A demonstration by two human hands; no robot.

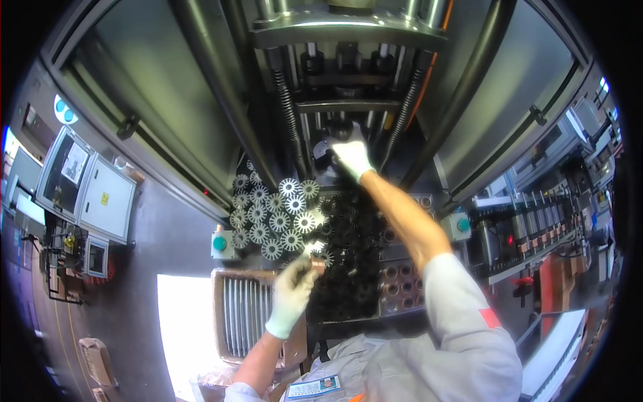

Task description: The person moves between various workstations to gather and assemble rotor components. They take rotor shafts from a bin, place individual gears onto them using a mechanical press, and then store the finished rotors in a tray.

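Note:
My left hand [293, 288], in a white glove, pinches a small copper-brown part [317, 265] above the near edge of the work table. Beside it spread several rows of silver toothed rotor cores [256, 213], lying flat. My right hand [351, 155], also gloved, reaches far forward into the press [348, 107]. Its fingers are closed around a dark round part [341, 128] between the press's spring-wrapped columns; glare and shadow hide the fingertips. Next to that hand, a shiny metal piece [322, 149] sits low in the press.
Dark parts [351, 261] crowd the table's middle, with a tray of copper-coloured rings [400, 285] to their right. A carton of metal rods [246, 315] stands near left. Green push buttons [220, 244] flank the table. Thick dark posts [221, 94] and side panels [154, 87] frame the press.

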